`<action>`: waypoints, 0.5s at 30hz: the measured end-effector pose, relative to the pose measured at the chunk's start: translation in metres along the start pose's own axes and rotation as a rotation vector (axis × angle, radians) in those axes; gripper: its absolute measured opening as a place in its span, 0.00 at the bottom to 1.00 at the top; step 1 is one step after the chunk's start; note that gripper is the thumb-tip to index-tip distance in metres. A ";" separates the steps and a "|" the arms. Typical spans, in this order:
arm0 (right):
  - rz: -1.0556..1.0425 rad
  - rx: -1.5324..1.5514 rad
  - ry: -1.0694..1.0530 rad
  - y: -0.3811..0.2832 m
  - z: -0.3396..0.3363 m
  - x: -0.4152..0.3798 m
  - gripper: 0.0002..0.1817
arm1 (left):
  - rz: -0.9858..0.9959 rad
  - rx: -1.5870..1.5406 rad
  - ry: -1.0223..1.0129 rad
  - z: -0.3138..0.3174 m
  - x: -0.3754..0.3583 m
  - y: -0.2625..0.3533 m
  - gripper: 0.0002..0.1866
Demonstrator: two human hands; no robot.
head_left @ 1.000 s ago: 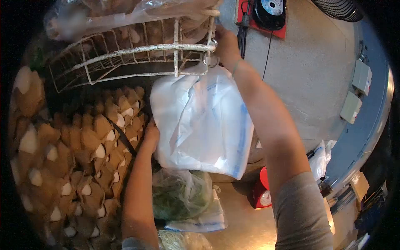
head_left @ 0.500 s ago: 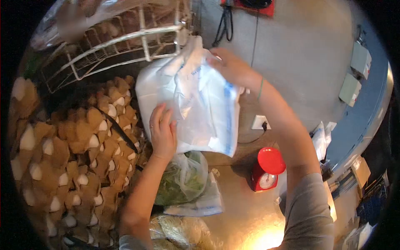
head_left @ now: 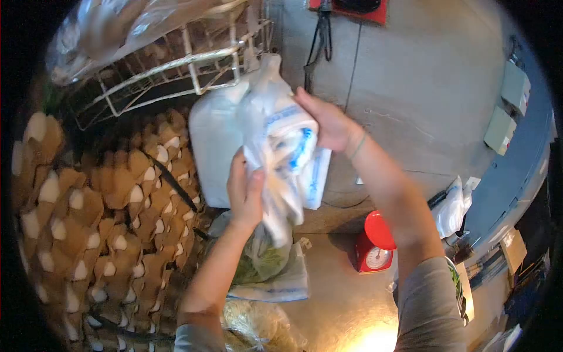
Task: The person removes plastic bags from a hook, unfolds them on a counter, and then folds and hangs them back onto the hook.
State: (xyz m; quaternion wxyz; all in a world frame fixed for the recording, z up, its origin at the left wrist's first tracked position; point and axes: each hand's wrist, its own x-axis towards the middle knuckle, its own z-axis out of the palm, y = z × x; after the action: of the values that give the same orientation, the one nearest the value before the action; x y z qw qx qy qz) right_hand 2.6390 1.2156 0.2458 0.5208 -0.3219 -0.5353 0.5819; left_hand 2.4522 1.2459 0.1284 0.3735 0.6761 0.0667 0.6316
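Note:
A white plastic bag (head_left: 272, 170) with blue print hangs bunched between my two hands. My left hand (head_left: 245, 190) grips its left side, thumb lying across the folds. My right hand (head_left: 328, 123) holds its upper right side, with the fingertips partly hidden by the plastic. Behind it hangs a stack of white plastic bags (head_left: 214, 149), its top gathered near the wire basket. Below my hands, a clear bag of green leaves (head_left: 264, 261) rests on a flat white bag (head_left: 275, 290) on the counter.
Stacked cardboard egg trays (head_left: 111, 205) with eggs fill the left side. Overhead at left is a white wire basket (head_left: 170, 61). A red dial scale (head_left: 375, 252) stands on the metal counter (head_left: 334, 281) against the wall. A clear bag (head_left: 258, 325) lies nearer me.
The bag in front has been pulled forward and bunched up, showing its blue print. My left hand has moved up and right and closed on it; my right hand has come lower.

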 end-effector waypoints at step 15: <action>-0.293 -0.691 0.615 -0.031 -0.027 0.032 0.14 | -0.589 -0.586 0.095 -0.006 0.002 -0.035 0.35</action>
State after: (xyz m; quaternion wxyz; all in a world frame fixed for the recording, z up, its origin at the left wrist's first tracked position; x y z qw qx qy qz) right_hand 2.6645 1.2503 0.2759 0.5940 -0.5543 -0.5582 0.1682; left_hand 2.4607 1.2742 0.1094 0.7113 0.4632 0.0919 0.5205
